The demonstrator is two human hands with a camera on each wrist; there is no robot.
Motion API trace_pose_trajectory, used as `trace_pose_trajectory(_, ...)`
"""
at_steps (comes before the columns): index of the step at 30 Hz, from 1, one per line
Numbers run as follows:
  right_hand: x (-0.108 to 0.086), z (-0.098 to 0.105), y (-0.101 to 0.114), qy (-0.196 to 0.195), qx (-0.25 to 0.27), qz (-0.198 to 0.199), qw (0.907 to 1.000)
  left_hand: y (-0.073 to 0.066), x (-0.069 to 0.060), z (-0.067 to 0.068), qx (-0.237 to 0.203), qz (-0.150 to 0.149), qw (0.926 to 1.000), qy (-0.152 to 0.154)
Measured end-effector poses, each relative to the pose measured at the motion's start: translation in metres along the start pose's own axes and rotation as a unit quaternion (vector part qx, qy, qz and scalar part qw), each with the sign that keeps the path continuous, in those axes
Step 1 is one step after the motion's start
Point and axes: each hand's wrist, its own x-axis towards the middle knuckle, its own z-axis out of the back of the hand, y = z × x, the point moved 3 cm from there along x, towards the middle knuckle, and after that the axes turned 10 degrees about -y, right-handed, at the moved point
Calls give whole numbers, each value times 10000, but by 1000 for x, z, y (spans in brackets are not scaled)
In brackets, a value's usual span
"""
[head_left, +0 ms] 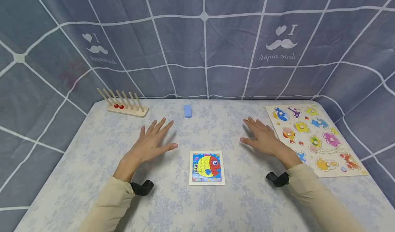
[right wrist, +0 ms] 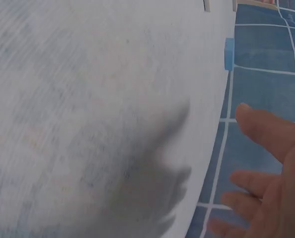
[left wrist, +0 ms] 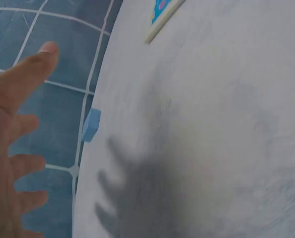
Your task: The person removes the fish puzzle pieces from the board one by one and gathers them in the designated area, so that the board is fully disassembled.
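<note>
"Between the left hand [head_left: 148,144] and the right hand [head_left: 262,138], what lies?"
"The fish puzzle [head_left: 207,168], flat, tablecloth [head_left: 234,204] all round its frame."
"And the fingers?"
"Released: spread wide on the left, loosely extended on the right, each apart from the puzzle."
"Edges?"
"A blue block [head_left: 188,111] near the far edge; an animal board [head_left: 318,132] just beside the right hand."
</note>
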Motion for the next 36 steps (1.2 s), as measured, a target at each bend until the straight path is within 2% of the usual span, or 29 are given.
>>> trace_pose_trajectory(4,3,-3,4,2,255,363,9990,-11,-5,-3,-499,-426,9977,177)
trace_pose_trajectory(10,7,-7,13,6,821,573,9950,-31,-15,-14,-1111,-1028,9869,562)
trace_pose_trajectory(15,8,-11,23,66,1072,536,9928,-43,-21,-25,-1432,-1096,9799,858)
trace_pose_trajectory(19,11,-16,33,186,1116,635,9915,-47,-25,-33,-1594,-1100,9766,933)
trace_pose_trajectory(26,14,-25,49,341,1265,748,9886,-53,-30,-38,-1584,-1248,9745,984)
trace_pose_trajectory(36,17,-43,78,621,1592,835,9817,-59,-32,-41,-1037,-1325,9799,1070)
